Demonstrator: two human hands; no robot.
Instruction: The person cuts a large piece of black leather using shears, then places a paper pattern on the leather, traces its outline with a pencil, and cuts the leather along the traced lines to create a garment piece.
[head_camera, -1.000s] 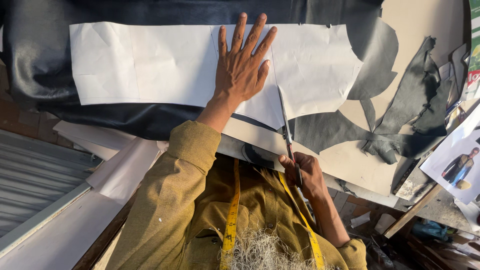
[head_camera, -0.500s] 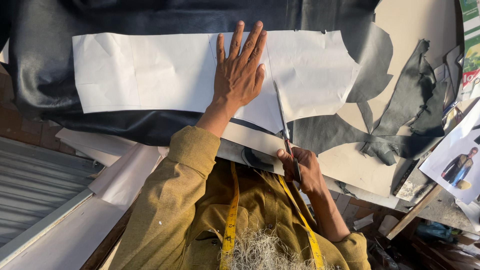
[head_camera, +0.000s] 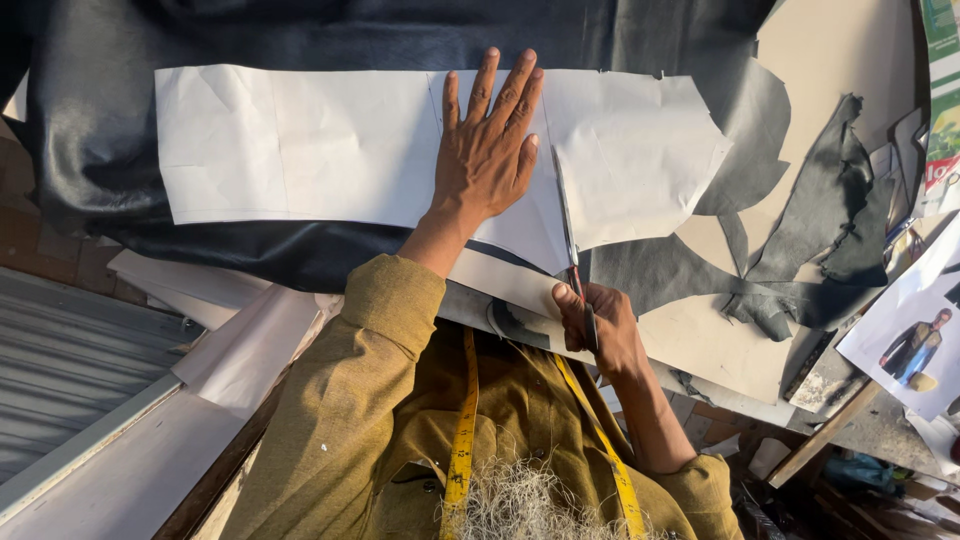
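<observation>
Right hand (head_camera: 600, 325) gripping long steel scissors (head_camera: 568, 225), blades running away up white paper pattern (head_camera: 300, 145); left hand (head_camera: 487, 150) spread flat just left of cut

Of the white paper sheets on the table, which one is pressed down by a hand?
The long white paper pattern lying on the black leather; the left hand lies flat on it. The other sheets lie untouched nearer the table edge.

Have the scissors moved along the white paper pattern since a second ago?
Yes. The scissors in the right hand have advanced up into the white paper pattern, their tip now nearer the left hand pressing it flat.
</observation>
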